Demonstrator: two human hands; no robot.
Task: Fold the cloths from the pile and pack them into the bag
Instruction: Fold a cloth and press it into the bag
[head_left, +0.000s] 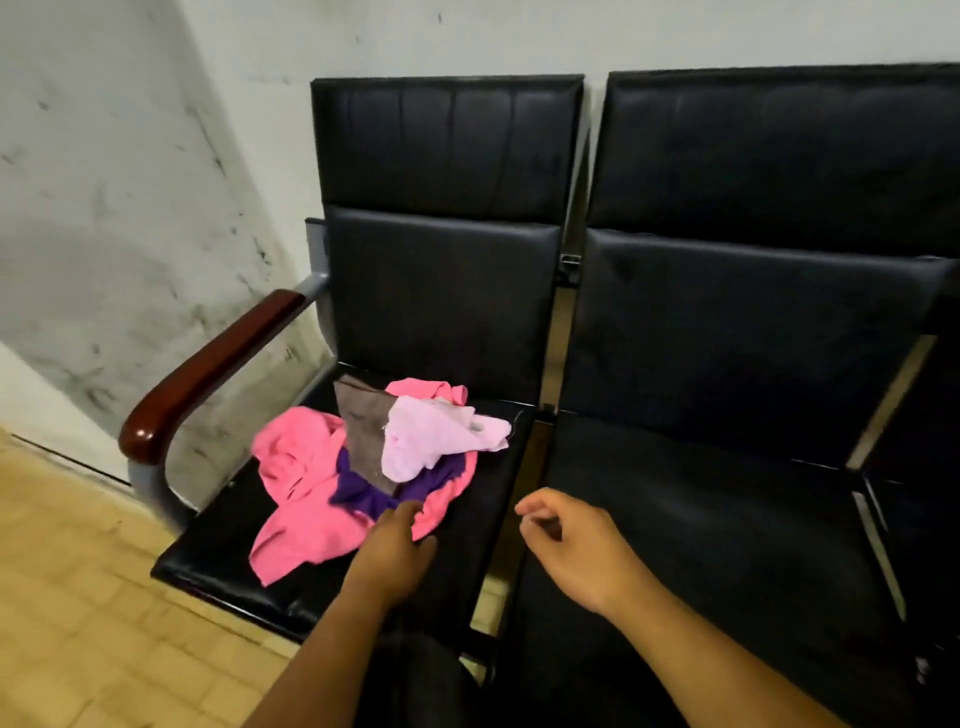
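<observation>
Only starting here, my empty flat left hand (395, 545) touching the crumpled pink, purple and brown cloth pile (311, 467), gotta pinch one next.

Mid-frame, the dark purple cloth (359, 493) is mostly hidden under the brown cloth (363, 427), and the right edge cuts off the black padded seat (727, 519).

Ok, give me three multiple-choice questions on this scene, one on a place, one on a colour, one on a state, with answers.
1. Where is the cloth pile? A floor; B left chair seat; C right chair seat.
2. Colour of the topmost cloth? A pale pink; B green; C yellow.
3. The right hand is: A gripping a cloth; B empty; C pressing the wall.
Answers: B, the pile rests on that seat; A, it lies over the others; B, its loosely curled fingers hold nothing.
</observation>
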